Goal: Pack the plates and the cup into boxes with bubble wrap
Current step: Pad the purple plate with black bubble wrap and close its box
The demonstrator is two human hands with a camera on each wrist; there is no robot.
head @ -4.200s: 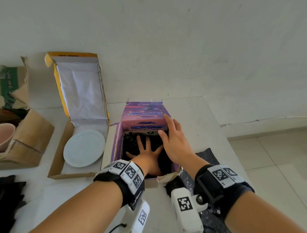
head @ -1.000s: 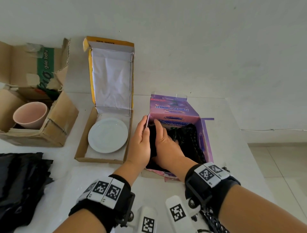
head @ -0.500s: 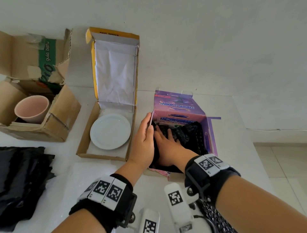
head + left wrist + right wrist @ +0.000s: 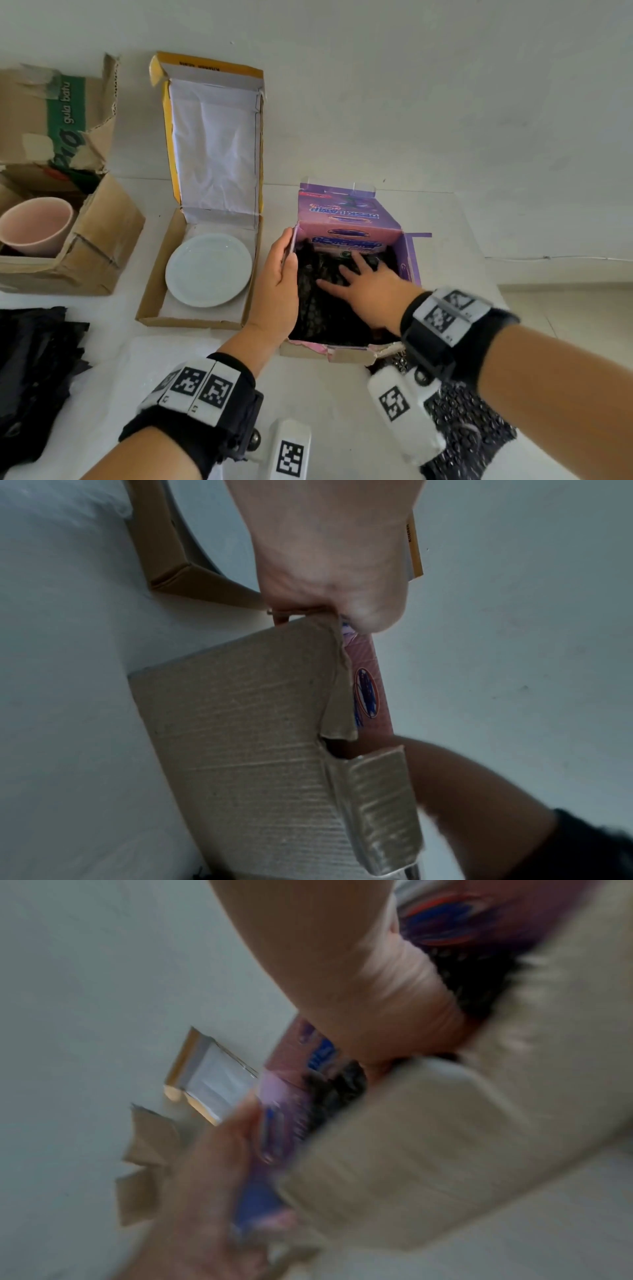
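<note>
A purple box (image 4: 407, 260) stands open on the white table, lined with black bubble wrap (image 4: 318, 308). My left hand (image 4: 282, 255) grips the box's left wall, thumb over the rim; the left wrist view shows this hand (image 4: 329, 588) pinching the wall above the box's brown near side (image 4: 240, 737). My right hand (image 4: 358, 279) lies flat inside with fingers spread, pressing the wrap down. A white plate (image 4: 209, 269) lies in a flat open yellow-edged box (image 4: 154, 301). The pink cup (image 4: 34, 224) sits in a brown carton (image 4: 99, 246). The right wrist view is blurred.
A heap of black bubble wrap (image 4: 30, 370) lies at the table's near left. Another black sheet (image 4: 476, 435) lies under my right forearm. The yellow-edged box's lid (image 4: 212, 144) stands upright against the wall. The table's right edge (image 4: 486, 267) runs just past the purple box.
My right hand has slid deeper and rightward across the wrap in the purple box, fingers spreading. My left hand keeps its hold on the left wall.
</note>
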